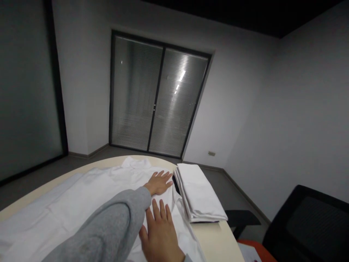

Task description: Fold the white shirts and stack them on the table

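A white collared shirt point(89, 189) lies spread over the table, its collar toward the far edge. My left hand point(159, 183) rests flat on the shirt near its right side, fingers spread and pointing right. Closer to me, my right hand point(160, 233) is also laid flat on the fabric, fingers apart and pointing away from me. The grey left sleeve crosses over much of the shirt and hides part of it. Just right of both hands sits a stack of folded white cloth point(200, 193), with a dark layer showing at its edge.
The pale round-edged table point(218, 240) carries the shirt and the stack. A black mesh-back chair point(311, 222) with an armrest stands at the right, near an orange seat point(257, 250) with white paper on it. Glass panels with blinds point(155, 98) stand beyond.
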Demonstrator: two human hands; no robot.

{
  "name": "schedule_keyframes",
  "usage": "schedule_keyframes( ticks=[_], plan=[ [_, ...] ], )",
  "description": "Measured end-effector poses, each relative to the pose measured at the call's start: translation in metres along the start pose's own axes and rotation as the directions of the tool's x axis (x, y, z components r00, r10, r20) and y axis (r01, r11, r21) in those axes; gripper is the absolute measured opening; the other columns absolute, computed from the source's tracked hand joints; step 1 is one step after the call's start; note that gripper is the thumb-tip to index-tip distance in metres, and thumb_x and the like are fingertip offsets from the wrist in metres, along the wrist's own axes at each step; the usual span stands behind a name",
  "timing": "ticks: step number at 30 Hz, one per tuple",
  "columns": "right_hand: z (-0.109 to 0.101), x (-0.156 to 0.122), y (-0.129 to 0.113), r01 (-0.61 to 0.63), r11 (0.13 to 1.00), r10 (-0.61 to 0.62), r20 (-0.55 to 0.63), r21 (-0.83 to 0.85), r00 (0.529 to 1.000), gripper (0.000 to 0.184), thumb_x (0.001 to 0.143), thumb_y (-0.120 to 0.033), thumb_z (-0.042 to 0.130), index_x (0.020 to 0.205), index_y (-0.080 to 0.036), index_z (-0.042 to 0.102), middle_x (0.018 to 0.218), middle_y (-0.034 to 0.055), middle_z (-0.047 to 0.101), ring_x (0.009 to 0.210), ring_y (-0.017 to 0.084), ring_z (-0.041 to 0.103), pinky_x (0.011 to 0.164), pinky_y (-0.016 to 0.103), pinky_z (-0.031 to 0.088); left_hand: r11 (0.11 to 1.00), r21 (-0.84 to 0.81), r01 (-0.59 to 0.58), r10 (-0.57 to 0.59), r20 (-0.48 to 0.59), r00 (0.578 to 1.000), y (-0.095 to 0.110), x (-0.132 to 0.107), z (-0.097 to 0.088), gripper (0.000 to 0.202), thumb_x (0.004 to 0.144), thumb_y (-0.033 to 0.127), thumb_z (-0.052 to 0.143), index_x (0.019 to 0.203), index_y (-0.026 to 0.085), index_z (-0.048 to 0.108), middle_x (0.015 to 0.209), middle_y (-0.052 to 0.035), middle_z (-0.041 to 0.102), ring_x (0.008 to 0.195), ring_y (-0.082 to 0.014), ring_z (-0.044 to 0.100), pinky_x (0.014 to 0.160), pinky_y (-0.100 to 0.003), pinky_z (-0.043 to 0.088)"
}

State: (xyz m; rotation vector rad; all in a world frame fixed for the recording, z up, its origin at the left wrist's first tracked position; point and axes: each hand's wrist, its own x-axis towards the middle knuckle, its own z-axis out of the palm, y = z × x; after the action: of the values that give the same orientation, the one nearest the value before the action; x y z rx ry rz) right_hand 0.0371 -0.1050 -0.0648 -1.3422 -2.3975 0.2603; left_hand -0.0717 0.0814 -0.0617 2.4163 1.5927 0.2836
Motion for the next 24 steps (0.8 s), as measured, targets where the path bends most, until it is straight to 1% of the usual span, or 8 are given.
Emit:
schedule_keyframes(
  ticks=[5,9,12,14,16,18,20,24],
  plan=[
    [0.001,-0.001,-0.002,-0.035,0.999,0.034,0.016,0.024,0.999,0.064,0.1,-0.054,0.054,0.157,-0.026,0.046,0.167,0.0105,0.032,0.157,0.039,0.02,0.129,0.062,0.017,0.999,0.006,0.044,-0.043,-0.02,0.999,-0.008,0.028,0.009,0.073,0.101,0.071,0.024,0.163,0.035,0.034,0.174,-0.001,0.024,0.16,-0.0352,0.017,0.125,-0.064,0.014],
    [0.001,-0.003,-0.003,-0.063,0.998,0.063,-0.026,0.014,0.998,0.065,0.097,-0.054,0.058,0.156,-0.029,0.048,0.166,0.0095,0.037,0.156,0.042,0.023,0.127,0.066,0.018,0.998,0.007,0.058,-0.057,-0.116,0.992,-0.01,0.034,0.014,0.064,0.104,0.064,0.024,0.16,0.037,0.039,0.171,-0.0001,0.032,0.157,-0.0342,0.026,0.123,-0.062,0.018],
    [-0.008,-0.003,-0.006,-0.121,0.992,0.116,-0.108,-0.035,0.987,0.062,0.094,-0.049,0.062,0.151,-0.025,0.055,0.163,0.0137,0.044,0.152,0.046,0.033,0.124,0.071,0.017,0.997,-0.003,0.081,-0.08,-0.215,0.973,-0.012,0.033,0.017,0.059,0.107,0.053,0.022,0.16,0.033,0.039,0.17,-0.0013,0.035,0.153,-0.0303,0.033,0.122,-0.054,0.023],
    [-0.015,0.0,-0.005,-0.162,0.986,0.154,-0.166,-0.037,0.974,0.052,0.092,-0.038,0.062,0.143,-0.024,0.061,0.158,0.0156,0.051,0.146,0.045,0.043,0.12,0.073,0.022,0.993,-0.021,0.12,-0.121,-0.278,0.953,-0.015,0.033,0.017,0.058,0.108,0.048,0.025,0.161,0.028,0.037,0.17,-0.0053,0.036,0.151,-0.0297,0.037,0.12,-0.05,0.027],
    [-0.02,0.007,-0.002,-0.176,0.984,0.179,-0.208,0.031,0.962,0.044,0.09,-0.028,0.058,0.134,-0.022,0.065,0.152,0.016,0.055,0.14,0.039,0.049,0.117,0.068,0.032,0.984,-0.047,0.172,-0.177,-0.329,0.927,-0.017,0.034,0.017,0.059,0.107,0.043,0.029,0.161,0.02,0.035,0.166,-0.0108,0.041,0.146,-0.0309,0.041,0.117,-0.048,0.032],
    [-0.021,0.016,0.004,-0.168,0.978,0.193,-0.235,0.124,0.953,0.041,0.088,-0.022,0.055,0.128,-0.02,0.067,0.149,0.0169,0.056,0.139,0.036,0.05,0.116,0.06,0.038,0.975,-0.072,0.209,-0.221,-0.361,0.906,-0.019,0.035,0.016,0.059,0.105,0.038,0.032,0.159,0.014,0.037,0.158,-0.015,0.052,0.14,-0.032,0.047,0.113,-0.047,0.036],
    [-0.02,0.029,0.013,-0.157,0.968,0.206,-0.264,0.196,0.942,0.04,0.087,-0.019,0.053,0.124,-0.018,0.067,0.147,0.0171,0.056,0.139,0.034,0.05,0.118,0.058,0.037,0.972,-0.088,0.216,-0.233,-0.376,0.897,-0.021,0.036,0.015,0.058,0.104,0.034,0.036,0.157,0.013,0.04,0.149,-0.0155,0.06,0.135,-0.0318,0.051,0.11,-0.046,0.039],
    [-0.025,0.049,0.031,-0.159,0.945,0.256,-0.343,0.285,0.904,0.038,0.085,-0.018,0.052,0.119,-0.016,0.068,0.144,0.0173,0.056,0.139,0.03,0.05,0.12,0.051,0.037,0.978,-0.095,0.186,-0.208,-0.374,0.904,-0.023,0.036,0.014,0.055,0.101,0.031,0.041,0.154,0.017,0.047,0.142,-0.0112,0.067,0.131,-0.0294,0.053,0.108,-0.043,0.041]
  ],
)
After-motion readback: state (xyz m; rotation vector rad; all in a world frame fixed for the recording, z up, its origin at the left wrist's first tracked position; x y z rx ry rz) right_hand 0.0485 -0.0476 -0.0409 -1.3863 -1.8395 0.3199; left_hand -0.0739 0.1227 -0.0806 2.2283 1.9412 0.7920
